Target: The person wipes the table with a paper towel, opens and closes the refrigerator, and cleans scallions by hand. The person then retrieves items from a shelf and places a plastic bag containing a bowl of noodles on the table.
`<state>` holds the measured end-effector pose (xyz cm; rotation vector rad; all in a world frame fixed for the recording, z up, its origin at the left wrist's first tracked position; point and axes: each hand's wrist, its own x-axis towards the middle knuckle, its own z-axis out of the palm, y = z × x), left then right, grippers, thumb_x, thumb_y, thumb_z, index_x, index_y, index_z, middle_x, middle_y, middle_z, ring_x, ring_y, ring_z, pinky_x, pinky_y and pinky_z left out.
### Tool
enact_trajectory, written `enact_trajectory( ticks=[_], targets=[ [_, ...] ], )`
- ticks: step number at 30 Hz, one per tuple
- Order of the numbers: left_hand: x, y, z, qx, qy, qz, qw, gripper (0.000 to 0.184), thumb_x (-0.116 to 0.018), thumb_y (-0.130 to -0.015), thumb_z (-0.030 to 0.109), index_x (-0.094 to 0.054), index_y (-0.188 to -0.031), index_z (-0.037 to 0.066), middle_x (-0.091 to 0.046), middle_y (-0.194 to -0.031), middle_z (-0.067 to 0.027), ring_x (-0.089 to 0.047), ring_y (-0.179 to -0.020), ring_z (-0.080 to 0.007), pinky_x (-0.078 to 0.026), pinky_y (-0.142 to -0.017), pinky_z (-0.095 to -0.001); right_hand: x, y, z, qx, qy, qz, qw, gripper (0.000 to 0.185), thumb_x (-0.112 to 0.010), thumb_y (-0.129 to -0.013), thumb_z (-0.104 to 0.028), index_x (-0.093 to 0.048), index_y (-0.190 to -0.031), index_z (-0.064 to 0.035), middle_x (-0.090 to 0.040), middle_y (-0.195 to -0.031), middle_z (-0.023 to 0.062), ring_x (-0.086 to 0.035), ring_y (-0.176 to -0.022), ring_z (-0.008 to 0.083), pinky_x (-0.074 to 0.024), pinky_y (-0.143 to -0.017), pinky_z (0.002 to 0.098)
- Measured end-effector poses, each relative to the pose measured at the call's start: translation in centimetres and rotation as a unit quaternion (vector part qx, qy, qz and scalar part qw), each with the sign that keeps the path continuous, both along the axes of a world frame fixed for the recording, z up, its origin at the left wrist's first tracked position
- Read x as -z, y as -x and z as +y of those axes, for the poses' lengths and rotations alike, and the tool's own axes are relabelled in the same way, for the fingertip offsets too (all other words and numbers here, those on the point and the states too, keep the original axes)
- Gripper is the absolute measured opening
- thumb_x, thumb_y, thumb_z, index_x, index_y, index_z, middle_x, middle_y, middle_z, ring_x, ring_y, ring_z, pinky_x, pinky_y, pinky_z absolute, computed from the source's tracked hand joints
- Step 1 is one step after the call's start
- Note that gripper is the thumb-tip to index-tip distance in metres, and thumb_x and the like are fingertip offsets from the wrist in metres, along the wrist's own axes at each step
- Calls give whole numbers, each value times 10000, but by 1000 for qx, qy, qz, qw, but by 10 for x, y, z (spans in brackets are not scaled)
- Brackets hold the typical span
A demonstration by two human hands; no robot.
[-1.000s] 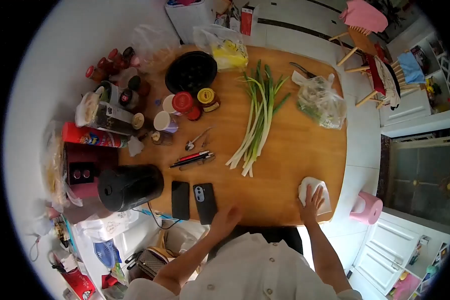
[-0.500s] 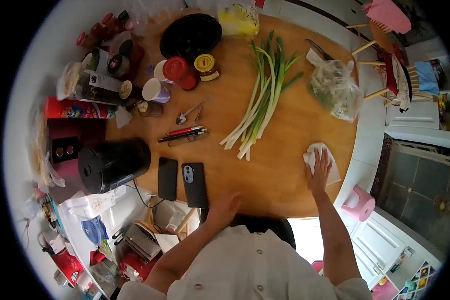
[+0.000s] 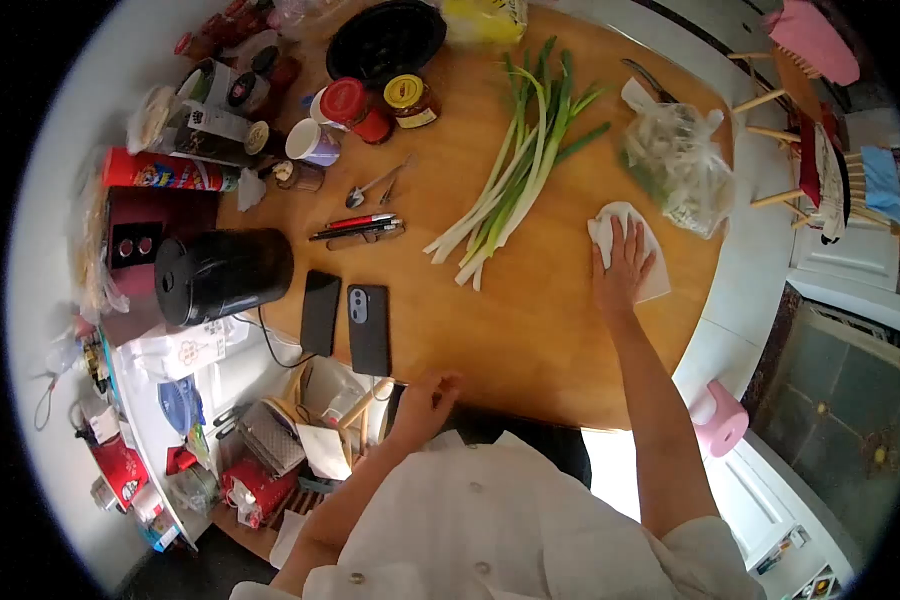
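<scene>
My right hand (image 3: 620, 272) lies flat with spread fingers on a white cloth or paper towel (image 3: 653, 285), pressing it to the right side of the wooden table. My left hand (image 3: 427, 402) is at the table's near edge, its fingers loosely curled in and nothing visible in them. A black phone (image 3: 368, 330) with its camera side up is the object nearest to it. Between the hands and farther back lies a bunch of green onions (image 3: 515, 180), white ends toward me. Behind the cloth sits a clear plastic bag (image 3: 678, 165) of greens.
A second dark phone (image 3: 320, 312), pens (image 3: 355, 225) and a spoon (image 3: 365, 190) lie at left. Jars (image 3: 358, 110), a paper cup (image 3: 312, 143) and a black bowl (image 3: 386, 42) stand farther back. A black cylindrical container (image 3: 225, 277) is at the left edge. A knife (image 3: 648, 80) lies beside the bag.
My right hand and the cloth have slid away from me and slightly left over the table. My left hand has drawn a little left, its fingers more curled. The view has shifted.
</scene>
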<state>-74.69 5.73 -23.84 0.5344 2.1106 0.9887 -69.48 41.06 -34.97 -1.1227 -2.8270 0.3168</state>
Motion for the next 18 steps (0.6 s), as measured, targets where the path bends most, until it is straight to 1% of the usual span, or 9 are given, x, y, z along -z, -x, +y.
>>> enact_trajectory(
  ticks=[1, 4, 7, 10, 13, 16, 18],
  targets=[
    [-1, -2, 0, 0, 0, 7, 1000, 246, -620, -830, 59, -588, -1073, 35, -645, -948, -123, -637, -857, -242, -506, -714, -330, 1, -2, 1, -8, -7, 0, 1000, 551, -443, -946, -385, -270, -1442, -219, -176, -1527, 21, -121, -1416, 241, -103, -1092, 558],
    [-4, -13, 0, -20, 32, -12, 999, 231, -607, -843, 59, -584, -1070, 17, -606, -980, -133, -602, -898, -242, -485, -785, -333, -6, -2, 2, -22, -8, -5, 1000, 544, -436, -950, -382, -270, -1442, -219, -173, -1528, 21, -114, -1417, 244, -87, -1093, 558],
    [-14, -17, 2, -32, 33, -6, 999, 241, -614, -841, 70, -582, -1074, 18, -606, -986, -139, -601, -900, -251, -481, -794, -344, -10, -2, 1, -28, 3, 6, 1000, 539, -431, -953, -382, -274, -1441, -218, -174, -1528, 22, -104, -1419, 245, -73, -1094, 559],
    [-20, -23, 2, -25, 21, 53, 998, 243, -612, -823, 47, -581, -1064, 27, -645, -929, -132, -628, -860, -279, -500, -742, -339, -12, -2, 1, -31, 15, 7, 999, 543, -431, -952, -391, -273, -1442, -220, -178, -1528, 23, -110, -1418, 248, -71, -1094, 560],
    [-27, -20, 0, 7, 57, 62, 996, 274, -612, -797, 23, -572, -1067, 29, -609, -998, -150, -586, -946, -316, -470, -827, -373, -12, -1, 0, -36, 21, 3, 999, 554, -438, -948, -406, -271, -1444, -224, -181, -1528, 23, -131, -1415, 252, -87, -1091, 567],
    [-12, -17, -10, -22, 78, 184, 980, 339, -613, -771, 15, -541, -1101, 31, -522, -1113, -172, -505, -1058, -359, -414, -915, -404, -1, 4, -6, -64, 9, 15, 998, 588, -482, -927, -411, -270, -1444, -228, -185, -1528, 22, -150, -1411, 254, -114, -1082, 583],
    [-7, -7, -15, -45, 103, 221, 969, 397, -616, -756, 12, -513, -1139, 23, -463, -1162, -187, -455, -1102, -378, -385, -944, -418, 9, 6, -18, -93, -13, 23, 995, 628, -530, -901, -405, -269, -1444, -230, -188, -1527, 21, -157, -1410, 253, -128, -1074, 597]
  ],
)
